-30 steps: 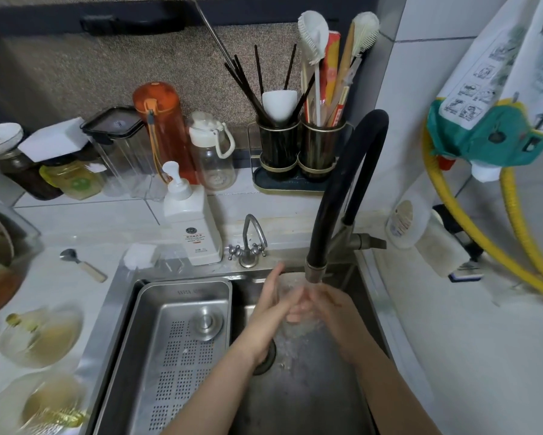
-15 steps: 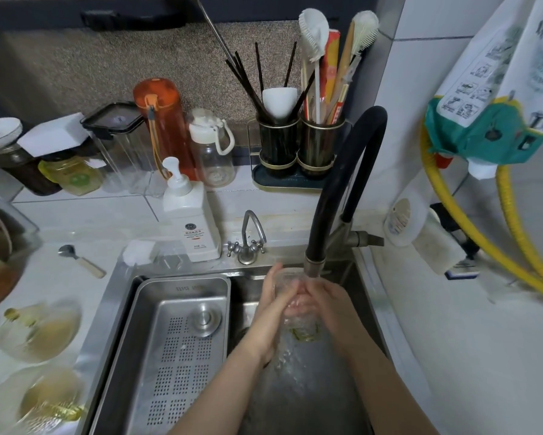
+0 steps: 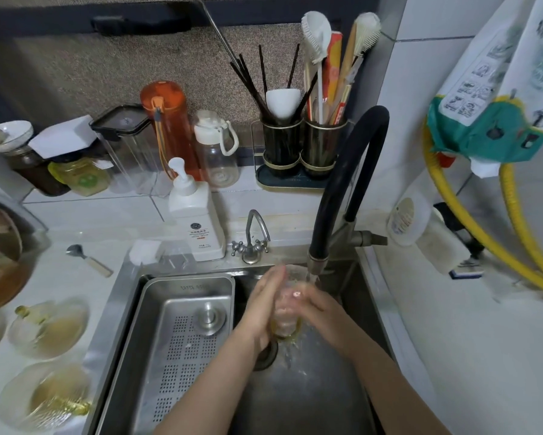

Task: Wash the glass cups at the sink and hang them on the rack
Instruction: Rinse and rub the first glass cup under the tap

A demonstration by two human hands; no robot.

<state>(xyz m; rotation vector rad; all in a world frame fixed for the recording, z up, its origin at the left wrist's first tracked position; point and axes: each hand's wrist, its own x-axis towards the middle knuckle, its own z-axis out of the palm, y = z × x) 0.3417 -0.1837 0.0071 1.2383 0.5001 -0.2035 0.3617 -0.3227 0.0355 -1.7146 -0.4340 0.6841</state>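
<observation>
Clear glass cup (image 3: pixel 287 304) held upright over the steel sink (image 3: pixel 323 400), rim just under the spout of the black faucet (image 3: pixel 347 189), water running down onto it. Both hands together around the cup: left hand (image 3: pixel 263 304) wrapped on its left side, fingers reaching up toward the rim; right hand (image 3: pixel 321 307) curled round its right side. Yellowish tint at the cup's base, droplets falling near the drain. Perforated steel tray (image 3: pixel 182 337) in the left part of the sink, round plug lying on it. Small chrome tap (image 3: pixel 253 238) at the back edge, white pump bottle (image 3: pixel 194 215) just beside it. On the white bench (image 3: pixel 60 271) at left: short-handled spoon (image 3: pixel 88 260), three glass plates (image 3: pixel 49 328) with yellowish residue. Along the back: orange bottle (image 3: pixel 166 127), clear bottle with white lid (image 3: pixel 215 152), clear canister with black lid, jars. Black utensil holder (image 3: pixel 304 149) with chopsticks and brushes. Yellow hose (image 3: pixel 470 224) on the right wall. Cup rack cannot be made out.
</observation>
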